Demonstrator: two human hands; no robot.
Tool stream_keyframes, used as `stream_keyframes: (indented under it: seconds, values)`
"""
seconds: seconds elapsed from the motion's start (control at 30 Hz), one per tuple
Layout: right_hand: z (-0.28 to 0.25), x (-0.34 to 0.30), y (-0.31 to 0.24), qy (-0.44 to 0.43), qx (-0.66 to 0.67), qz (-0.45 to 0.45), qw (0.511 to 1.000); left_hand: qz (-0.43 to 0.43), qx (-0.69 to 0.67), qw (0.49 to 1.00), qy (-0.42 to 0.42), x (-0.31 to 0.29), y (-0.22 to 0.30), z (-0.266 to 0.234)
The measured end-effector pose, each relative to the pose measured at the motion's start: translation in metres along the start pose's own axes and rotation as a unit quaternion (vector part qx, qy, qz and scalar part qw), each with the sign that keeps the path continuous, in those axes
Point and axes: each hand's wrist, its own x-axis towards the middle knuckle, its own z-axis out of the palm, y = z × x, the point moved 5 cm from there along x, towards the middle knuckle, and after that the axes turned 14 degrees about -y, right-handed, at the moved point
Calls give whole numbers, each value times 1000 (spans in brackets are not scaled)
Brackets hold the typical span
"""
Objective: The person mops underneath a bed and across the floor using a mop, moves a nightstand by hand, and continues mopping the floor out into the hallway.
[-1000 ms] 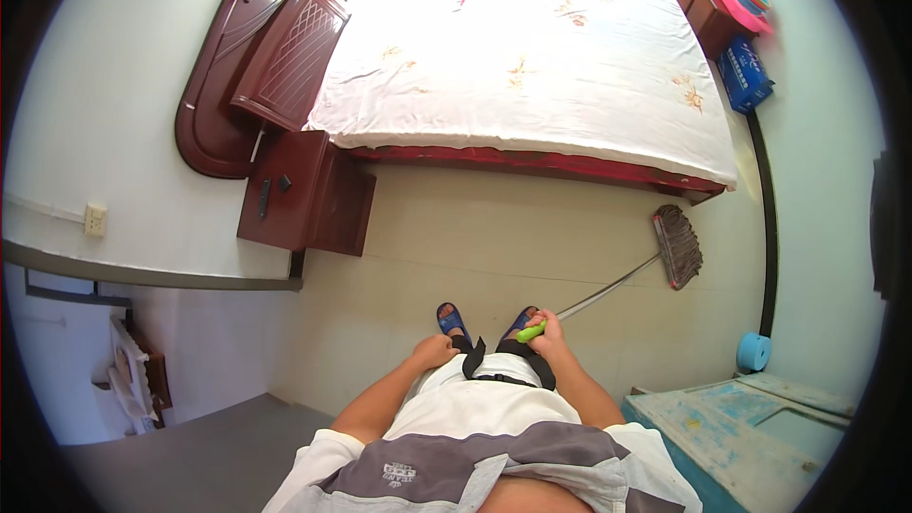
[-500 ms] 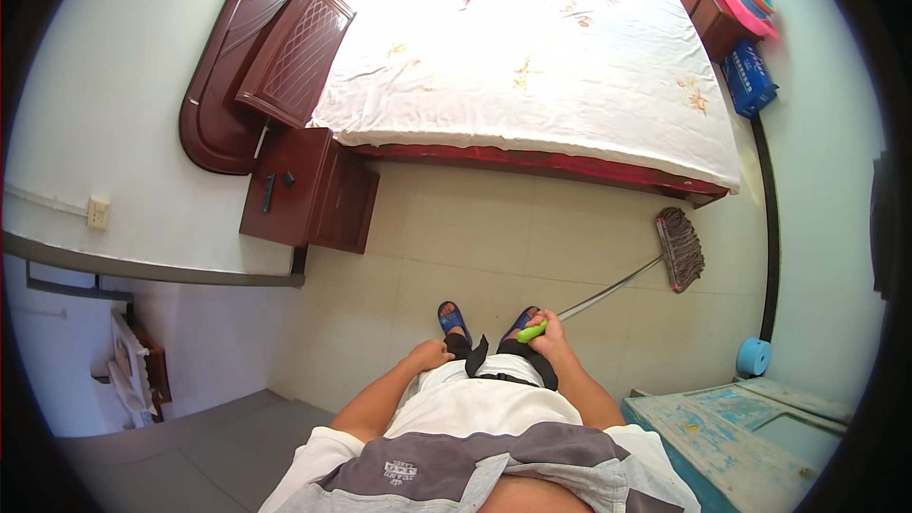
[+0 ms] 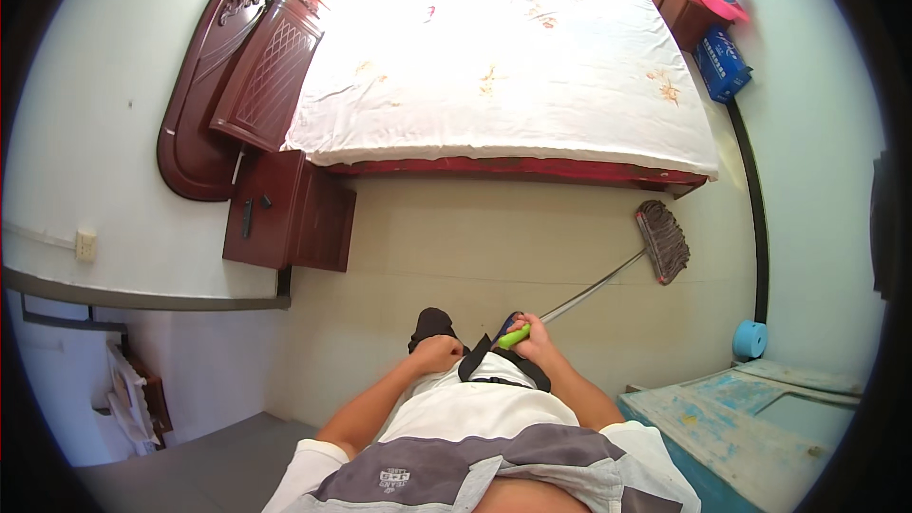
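My right hand (image 3: pixel 532 337) is closed round the green grip of a mop (image 3: pixel 594 282). Its metal pole slants away to the right, and the brown-grey strand head (image 3: pixel 662 242) lies on the floor near the foot of the bed. At my waist, my left hand (image 3: pixel 439 353) is curled closed beside a black strap (image 3: pixel 475 357); whatever its fingers may hold is hidden. Below the hands, one dark trouser leg is lifted forward, and a blue slipper (image 3: pixel 514 319) partly shows on the other foot.
Ahead stands a bed (image 3: pixel 494 66) with a white flowered sheet. A dark red nightstand (image 3: pixel 266 209) with two small black objects adjoins it at left. On the right are a blue box (image 3: pixel 722 64), a light-blue round object (image 3: pixel 750 339) and a worn blue-painted piece of furniture (image 3: pixel 693 418).
My left leg has come up and forward, hiding its slipper. The bed and nightstand have shifted left in view. My right hand still holds the mop, its head still near the bed.
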Motion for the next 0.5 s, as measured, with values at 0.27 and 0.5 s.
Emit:
stream_keyframes:
  seconds: [0.27,0.5]
  values:
    - [-13,7,0,5,28,-88,996,85,-112,951,-276,58,-19,16]
    - [6,-4,27,156,-16,-242,958,87,-25,956,-281,31,-79,-50]
